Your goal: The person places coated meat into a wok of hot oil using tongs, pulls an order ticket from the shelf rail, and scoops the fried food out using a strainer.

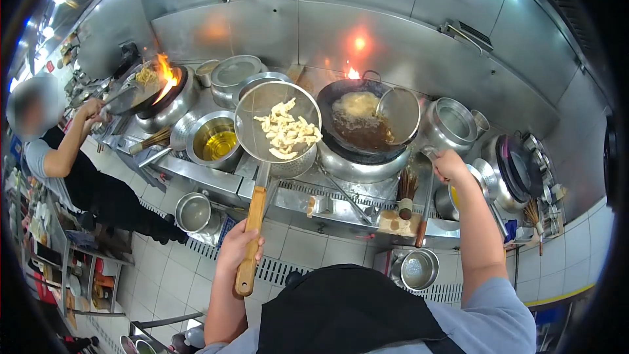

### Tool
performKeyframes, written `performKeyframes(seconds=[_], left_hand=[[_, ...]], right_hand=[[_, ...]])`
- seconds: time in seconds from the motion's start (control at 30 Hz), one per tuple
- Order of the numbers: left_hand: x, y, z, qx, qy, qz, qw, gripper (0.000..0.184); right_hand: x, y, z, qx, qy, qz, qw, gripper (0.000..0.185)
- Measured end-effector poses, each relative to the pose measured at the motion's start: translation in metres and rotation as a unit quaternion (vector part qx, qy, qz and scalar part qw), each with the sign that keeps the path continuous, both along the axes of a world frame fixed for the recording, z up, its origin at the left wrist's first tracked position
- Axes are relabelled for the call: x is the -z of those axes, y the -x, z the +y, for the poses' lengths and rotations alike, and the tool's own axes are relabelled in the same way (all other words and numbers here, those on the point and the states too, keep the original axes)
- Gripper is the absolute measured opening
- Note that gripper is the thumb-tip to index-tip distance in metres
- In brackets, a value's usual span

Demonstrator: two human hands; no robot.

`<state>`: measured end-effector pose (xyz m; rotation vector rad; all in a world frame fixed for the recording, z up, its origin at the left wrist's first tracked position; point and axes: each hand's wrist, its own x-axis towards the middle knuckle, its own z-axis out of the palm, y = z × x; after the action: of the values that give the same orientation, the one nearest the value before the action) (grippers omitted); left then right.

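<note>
My left hand (241,249) is closed around the wooden handle (252,239) of a wire-mesh strainer (246,128). Pale, battered-looking strips (287,132) lie in its mesh, raised above the stove front. My right hand (449,166) is closed on the long handle of a ladle (400,115); its wooden end (421,231) points down toward the counter edge. The ladle's bowl sits at the right side of a wok (325,95), which holds dark brown liquid with pale foam. Flame shows behind this wok.
An oil pot (216,141) stands left of the strainer. Right of the wok are a steel pot (452,122) and another wok (524,164). A bamboo brush (407,190) lies in front. At left a co-worker (72,157) holds a flaming wok (141,88). Pots (419,269) stand below.
</note>
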<state>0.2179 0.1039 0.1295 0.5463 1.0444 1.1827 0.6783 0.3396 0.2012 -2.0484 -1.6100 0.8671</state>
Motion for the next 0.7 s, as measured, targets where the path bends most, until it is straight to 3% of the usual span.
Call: performKeyframes(seconds=[0.03, 0.07, 0.13, 0.27, 0.53, 0.63, 0.7], left_hand=[[0.000, 0.005, 0.001, 0.006, -0.005, 0.009, 1.000, 0.030], [0.001, 0.010, 0.003, 0.012, -0.011, 0.019, 1.000, 0.030], [-0.001, 0.018, 0.006, 0.022, -0.016, 0.015, 1.000, 0.031], [-0.001, 0.032, 0.016, 0.037, -0.030, 0.000, 0.999, 0.029], [-0.005, 0.043, 0.037, 0.022, -0.027, 0.010, 0.999, 0.027], [-0.009, 0.047, 0.051, 0.017, -0.036, 0.003, 0.999, 0.029], [-0.013, 0.053, 0.063, 0.010, -0.046, 0.000, 0.999, 0.033]], right_hand=[[0.000, 0.007, -0.007, 0.027, 0.059, 0.123, 0.990, 0.005], [-0.001, 0.018, -0.013, 0.030, 0.059, 0.121, 0.990, 0.005], [-0.003, 0.034, -0.024, 0.046, 0.108, 0.254, 0.960, 0.013], [0.023, 0.057, -0.011, 0.031, 0.168, 0.369, 0.914, 0.011], [0.035, 0.125, 0.008, 0.033, 0.127, 0.430, 0.893, 0.013], [0.036, 0.131, 0.027, 0.041, 0.141, 0.504, 0.851, 0.006], [0.037, 0.126, 0.035, 0.041, 0.150, 0.561, 0.813, 0.011]])
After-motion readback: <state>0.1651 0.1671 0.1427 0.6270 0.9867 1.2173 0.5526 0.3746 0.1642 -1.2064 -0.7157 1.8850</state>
